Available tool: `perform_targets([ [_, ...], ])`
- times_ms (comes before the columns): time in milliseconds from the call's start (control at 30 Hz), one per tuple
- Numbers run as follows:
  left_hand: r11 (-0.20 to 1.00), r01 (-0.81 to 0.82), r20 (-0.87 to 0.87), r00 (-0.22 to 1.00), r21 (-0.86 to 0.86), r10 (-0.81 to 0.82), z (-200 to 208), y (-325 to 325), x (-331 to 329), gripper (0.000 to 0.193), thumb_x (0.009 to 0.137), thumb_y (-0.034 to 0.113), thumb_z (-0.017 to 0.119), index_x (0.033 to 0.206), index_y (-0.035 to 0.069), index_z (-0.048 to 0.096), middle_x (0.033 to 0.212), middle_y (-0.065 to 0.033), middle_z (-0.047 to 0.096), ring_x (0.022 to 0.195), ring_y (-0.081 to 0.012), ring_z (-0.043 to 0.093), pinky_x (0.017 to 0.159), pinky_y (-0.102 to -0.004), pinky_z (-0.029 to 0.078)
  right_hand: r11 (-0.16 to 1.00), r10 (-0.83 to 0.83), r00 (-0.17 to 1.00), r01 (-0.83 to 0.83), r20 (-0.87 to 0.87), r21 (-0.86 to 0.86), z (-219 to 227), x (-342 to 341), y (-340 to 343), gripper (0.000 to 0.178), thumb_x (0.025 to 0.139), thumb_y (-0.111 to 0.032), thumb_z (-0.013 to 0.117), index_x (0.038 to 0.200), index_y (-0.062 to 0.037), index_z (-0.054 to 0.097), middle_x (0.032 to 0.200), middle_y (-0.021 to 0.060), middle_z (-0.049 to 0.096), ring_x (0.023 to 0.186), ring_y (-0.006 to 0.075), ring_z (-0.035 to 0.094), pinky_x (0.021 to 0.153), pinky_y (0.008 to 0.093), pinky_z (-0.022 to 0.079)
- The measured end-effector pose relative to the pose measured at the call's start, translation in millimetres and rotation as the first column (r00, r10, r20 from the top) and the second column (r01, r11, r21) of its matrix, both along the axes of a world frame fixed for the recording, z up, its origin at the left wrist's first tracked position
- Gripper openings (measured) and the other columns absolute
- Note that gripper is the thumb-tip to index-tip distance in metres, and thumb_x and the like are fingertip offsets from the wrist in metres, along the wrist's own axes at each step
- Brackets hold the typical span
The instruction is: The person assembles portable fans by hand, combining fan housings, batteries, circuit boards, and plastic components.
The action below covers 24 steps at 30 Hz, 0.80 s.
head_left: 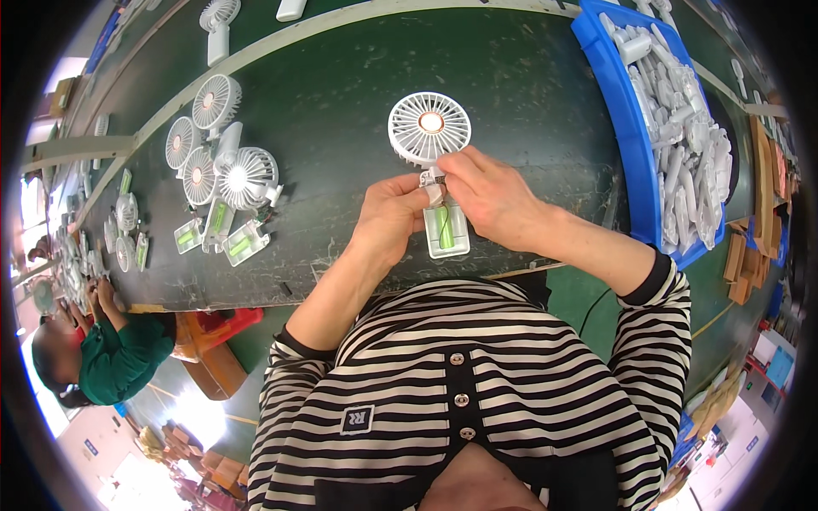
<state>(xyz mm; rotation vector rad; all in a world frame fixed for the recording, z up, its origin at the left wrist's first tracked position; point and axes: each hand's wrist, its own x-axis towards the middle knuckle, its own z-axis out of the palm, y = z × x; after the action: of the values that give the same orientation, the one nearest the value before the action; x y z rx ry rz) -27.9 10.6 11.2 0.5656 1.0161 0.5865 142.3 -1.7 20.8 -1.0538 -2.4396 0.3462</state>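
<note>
A white handheld fan (416, 145) lies on the dark green bench in front of me, its round grille away from me. Its handle housing (461, 242) is uncovered and points toward me, with a green battery cell (446, 228) and thin wires showing inside. My left hand (388, 217) grips the fan from the left at its neck, thumb and fingers closed. From the right, my right hand (494, 194) pinches at the same neck, just below the grille, next to a small dark part. The fingertips hide what exactly is between them there.
Several white fans (248, 178), some with uncovered handles, lie together at the left. A blue bin (626, 136) full of white plastic parts (682, 162) stands at the right. Far left, a co-worker in a green top (128, 358) sits by the bench, near a red stool (243, 320).
</note>
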Motion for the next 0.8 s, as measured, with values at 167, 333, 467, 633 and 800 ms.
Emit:
perform_targets([
  [167, 0.996, -0.07, 0.006, 0.997, -0.056, 0.071, -4.6, -2.5, 2.1, 0.022, 0.08, 0.007, 0.056, 0.098, -0.007, 0.058, 0.088, -0.0099, 0.062, 0.075, -0.017, 0.061, 0.067, -0.0296, 0.051, 0.992, -0.104, 0.994, 0.102, 0.03, 0.067, 2.3, -0.9, -3.9, 0.014, 0.062, -0.003, 0.057, 0.075, -0.0026, 0.051, 0.085, 0.0079, 0.049, 0.076, 0.0235, 0.052, 0.055, 0.0342, 0.044],
  [333, 0.997, -0.048, 0.013, 0.999, -0.065, 0.049, -9.5, -0.7, 4.7, 0.023, 0.079, 0.007, 0.056, 0.097, -0.007, 0.058, 0.086, -0.0106, 0.061, 0.073, -0.018, 0.061, 0.066, -0.03, 0.05, 0.988, -0.148, 0.989, 0.149, 0.029, -0.048, -1.4, 2.5, -1.1, 0.014, 0.063, -0.004, 0.058, 0.073, -0.0053, 0.05, 0.074, 0.0062, 0.048, 0.067, 0.0238, 0.053, 0.053, 0.0359, 0.043],
  [467, 0.998, -0.052, 0.153, 0.987, -0.034, 0.057, -7.0, 4.0, 4.4, 0.027, 0.079, 0.011, 0.058, 0.099, -0.007, 0.057, 0.088, -0.0114, 0.061, 0.077, -0.0191, 0.06, 0.07, -0.0313, 0.049, 0.975, -0.17, 0.985, 0.168, -0.001, -0.148, 3.5, 5.5, 3.7, 0.012, 0.066, -0.002, 0.056, 0.075, -0.004, 0.049, 0.076, 0.0074, 0.05, 0.068, 0.0255, 0.054, 0.053, 0.0382, 0.044],
  [633, 0.974, -0.028, 0.44, 0.889, -0.225, 0.128, -14.0, 10.7, -5.4, 0.037, 0.08, 0.018, 0.059, 0.106, -0.007, 0.053, 0.098, -0.0106, 0.059, 0.085, -0.019, 0.058, 0.075, -0.0328, 0.048, 0.963, -0.207, 0.978, 0.201, -0.018, -0.18, 5.8, 10.1, 5.1, 0.011, 0.067, 0.0, 0.055, 0.076, -0.0032, 0.049, 0.077, 0.0077, 0.051, 0.069, 0.0263, 0.054, 0.052, 0.0385, 0.044],
  [800, 0.999, 0.042, 0.307, 0.951, 0.005, -0.042, -22.6, 8.2, -6.8, 0.032, 0.08, 0.011, 0.058, 0.106, -0.008, 0.053, 0.095, -0.0098, 0.06, 0.082, -0.017, 0.06, 0.076, -0.0307, 0.05, 0.966, -0.193, 0.98, 0.182, -0.049, -0.182, 2.9, 11.0, 4.6, 0.011, 0.067, -0.001, 0.055, 0.077, -0.0022, 0.049, 0.077, 0.0084, 0.051, 0.068, 0.0269, 0.055, 0.052, 0.0384, 0.044],
])
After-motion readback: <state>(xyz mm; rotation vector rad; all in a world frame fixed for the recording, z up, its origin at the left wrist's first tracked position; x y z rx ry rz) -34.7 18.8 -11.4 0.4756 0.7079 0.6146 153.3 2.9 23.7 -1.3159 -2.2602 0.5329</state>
